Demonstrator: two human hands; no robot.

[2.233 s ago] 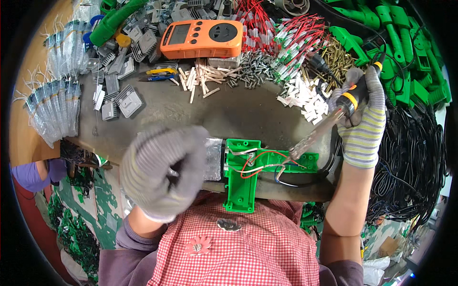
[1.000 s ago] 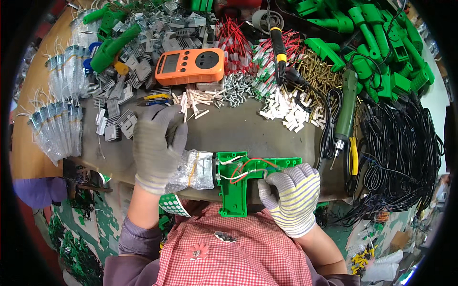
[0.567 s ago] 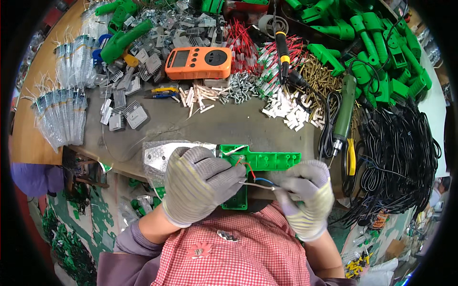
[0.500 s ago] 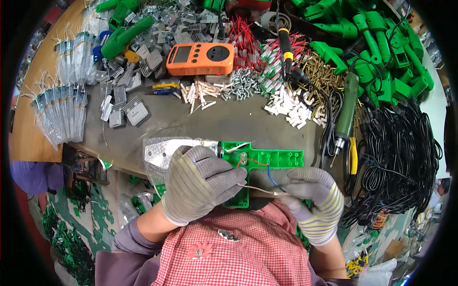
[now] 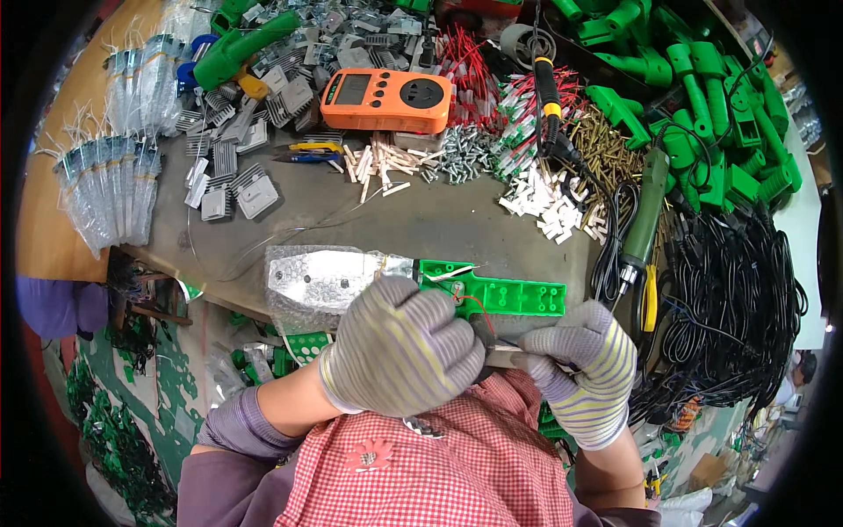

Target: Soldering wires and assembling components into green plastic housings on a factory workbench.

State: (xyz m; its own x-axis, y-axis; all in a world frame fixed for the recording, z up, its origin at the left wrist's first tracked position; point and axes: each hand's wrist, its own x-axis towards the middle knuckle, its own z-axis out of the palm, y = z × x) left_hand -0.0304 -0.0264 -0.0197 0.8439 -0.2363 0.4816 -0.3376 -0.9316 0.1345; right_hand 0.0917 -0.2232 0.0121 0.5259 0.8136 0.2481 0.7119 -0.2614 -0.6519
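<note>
A green plastic housing half (image 5: 518, 296) with a long handle lies open side up at the table's front edge. Joined to its left end is a shiny metal plate (image 5: 320, 279) in bubble wrap. A red wire (image 5: 479, 303) curves out of the housing toward the gap between my hands. My left hand (image 5: 404, 351), in a grey striped glove, is closed over the housing's near left part; what its fingertips hold is hidden. My right hand (image 5: 584, 373), gloved alike, pinches the end of a thin dark-looking wire below the handle.
Beyond lie an orange meter (image 5: 386, 101), white sleeves (image 5: 386, 162), screws (image 5: 465, 154) and grey heat sinks (image 5: 255, 189). At right are a green electric screwdriver (image 5: 645, 211), black cables (image 5: 729, 307) and green housings (image 5: 702, 114). Bubble-wrapped parts (image 5: 105, 193) lie at left.
My left hand has moved right and turned, its fingers now curled closed. My right hand has drawn its fingers together on the wire. The view has shifted slightly.
</note>
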